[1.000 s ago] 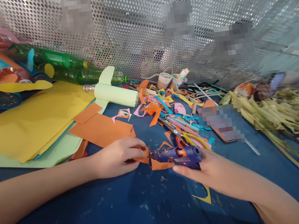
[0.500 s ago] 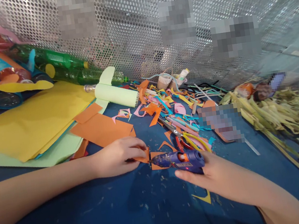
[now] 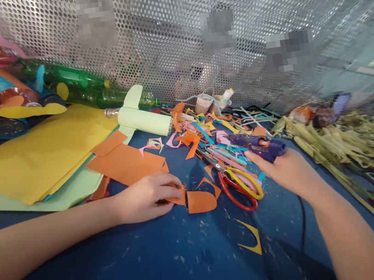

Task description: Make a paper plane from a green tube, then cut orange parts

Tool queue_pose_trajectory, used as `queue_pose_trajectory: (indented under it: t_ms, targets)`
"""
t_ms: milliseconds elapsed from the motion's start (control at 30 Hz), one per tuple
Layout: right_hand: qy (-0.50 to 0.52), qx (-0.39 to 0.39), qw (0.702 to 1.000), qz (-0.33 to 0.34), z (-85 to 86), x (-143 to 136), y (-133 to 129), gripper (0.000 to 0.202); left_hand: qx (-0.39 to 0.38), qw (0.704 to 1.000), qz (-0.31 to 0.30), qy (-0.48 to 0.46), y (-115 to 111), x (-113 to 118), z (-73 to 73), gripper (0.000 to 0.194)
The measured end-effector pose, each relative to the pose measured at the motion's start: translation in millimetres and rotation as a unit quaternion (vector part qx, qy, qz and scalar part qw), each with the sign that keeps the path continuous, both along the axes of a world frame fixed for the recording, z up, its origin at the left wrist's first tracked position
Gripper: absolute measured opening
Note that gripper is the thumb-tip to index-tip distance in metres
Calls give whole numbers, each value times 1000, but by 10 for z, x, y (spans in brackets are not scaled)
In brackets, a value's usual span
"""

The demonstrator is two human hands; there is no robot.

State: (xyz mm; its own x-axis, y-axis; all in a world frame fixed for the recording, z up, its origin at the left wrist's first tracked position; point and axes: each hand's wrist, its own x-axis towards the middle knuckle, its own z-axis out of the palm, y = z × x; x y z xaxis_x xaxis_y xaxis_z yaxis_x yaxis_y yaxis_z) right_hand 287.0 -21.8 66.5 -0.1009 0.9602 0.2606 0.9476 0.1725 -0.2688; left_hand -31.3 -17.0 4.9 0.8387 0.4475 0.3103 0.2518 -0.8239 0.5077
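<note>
My left hand [image 3: 156, 194] is closed on a small piece of orange paper [image 3: 180, 196], pinched between the fingers just above the blue table. Right beside it lies a rounded orange paper cutout [image 3: 201, 201]. My right hand [image 3: 292, 169] grips a dark blue glue gun [image 3: 260, 146], its nozzle pointing left over the paper scraps. A black cord [image 3: 303, 221] runs down below that hand. Between the hands lie scissors with red handles [image 3: 238, 197] and a pair with yellow handles [image 3: 248, 182].
Yellow paper sheets [image 3: 36, 156] and orange paper [image 3: 127, 162] lie at left. Behind them rests a bottle wrapped in pale green paper [image 3: 146, 121]. Green bottles [image 3: 70, 75] line the metal mesh [image 3: 165, 36]. Paper scraps [image 3: 202, 124] fill the middle; dried husks [image 3: 354, 139] lie at right.
My right hand has lifted the glue gun away from the orange paper, up and to the right. This uncovers the rounded cutout and the scissors' handles. My left hand stays in place.
</note>
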Motion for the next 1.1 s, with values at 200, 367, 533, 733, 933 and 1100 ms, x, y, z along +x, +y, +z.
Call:
queue_pose_trajectory:
  t_ms: [200, 367, 533, 733, 933, 1100]
  targets:
    - [-138, 32, 990, 14, -351, 417, 384, 32, 1, 1000, 6, -4, -16, 5, 18, 27]
    - [-125, 21, 989, 78, -508, 435, 460, 39, 6, 1000, 11, -2, -23, 6, 20, 27]
    - [-106, -18, 990, 88, -511, 279, 439, 49, 2, 1000, 6, 4, -20, 5, 28, 27]
    - [-87, 14, 993, 80, -218, -20, 222, 32, -2, 1000, 2, 1, -17, -4, 17, 28]
    - [-10, -145, 966, 214, -75, -702, -188, 27, -1, 1000, 0, -5, -18, -1, 21, 28]
    - [3, -171, 955, 242, -230, -913, -249, 15, -4, 1000, 1, -4, -14, 7, 16, 30]
